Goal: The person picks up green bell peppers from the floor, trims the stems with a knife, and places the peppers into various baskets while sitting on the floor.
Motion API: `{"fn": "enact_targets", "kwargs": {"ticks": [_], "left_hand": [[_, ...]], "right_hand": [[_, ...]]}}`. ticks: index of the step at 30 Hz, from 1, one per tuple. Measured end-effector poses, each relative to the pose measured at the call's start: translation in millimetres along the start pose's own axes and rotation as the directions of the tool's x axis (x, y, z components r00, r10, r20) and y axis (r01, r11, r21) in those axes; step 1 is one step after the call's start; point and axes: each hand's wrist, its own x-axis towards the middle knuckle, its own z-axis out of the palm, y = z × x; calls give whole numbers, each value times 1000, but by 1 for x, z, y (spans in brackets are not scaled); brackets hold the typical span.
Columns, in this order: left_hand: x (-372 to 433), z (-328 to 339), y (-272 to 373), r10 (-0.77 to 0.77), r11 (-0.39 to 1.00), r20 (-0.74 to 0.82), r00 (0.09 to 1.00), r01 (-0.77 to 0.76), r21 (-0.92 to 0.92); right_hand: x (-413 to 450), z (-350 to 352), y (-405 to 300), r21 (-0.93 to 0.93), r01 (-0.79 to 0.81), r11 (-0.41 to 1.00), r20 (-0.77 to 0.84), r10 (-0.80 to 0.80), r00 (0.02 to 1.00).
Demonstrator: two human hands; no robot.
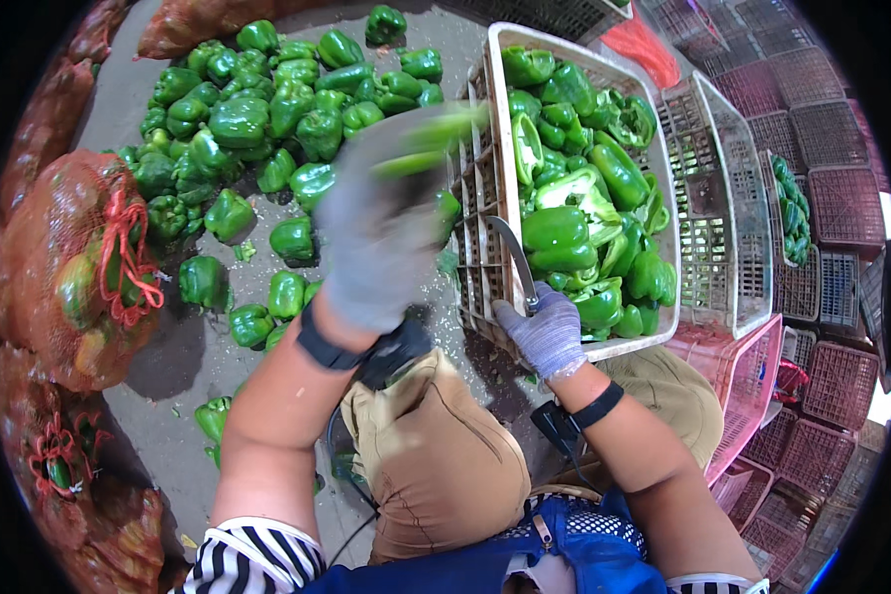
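My left hand (379, 223), in a grey glove, is blurred by motion beside the left wall of a pale plastic crate (506, 163). Its fingers hold a green bell pepper (445, 132), smeared into streaks, so I cannot tell whether it is whole or cut. My right hand (546, 327), also gloved, grips a knife (518, 256) with a curved blade pointing up and away from me. That hand is at the crate's near left corner. Inside the crate lie green bell peppers (560, 237), many cut open with pale insides showing.
Whole green bell peppers (240, 122) are heaped on the concrete floor (263, 215). Red mesh sacks (59, 297) line the left side. An upright plastic crate (713, 185), a pink crate (746, 393) and stacked crates (835, 134) stand to the right. A black cable (353, 482) hangs by my leg.
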Motion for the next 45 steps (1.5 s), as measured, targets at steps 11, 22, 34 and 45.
{"fn": "enact_targets", "kwargs": {"ticks": [11, 22, 34, 45], "left_hand": [[-132, -313, 121, -336, 272, -609, 718, 693, 667], [-291, -194, 81, -487, -165, -246, 838, 188, 968], [-233, -188, 67, -792, 481, -487, 369, 868, -124], [-23, 16, 215, -652, 754, -4, 758, 648, -106]], "right_hand": [[13, -32, 2, 175, -98, 980, 14, 97, 995], [33, -28, 12, 376, -150, 914, 81, 129, 988], [30, -16, -16, -62, -20, 998, -2, 20, 1000], [-45, -142, -123, 732, 236, 639, -108, -233, 966]]}}
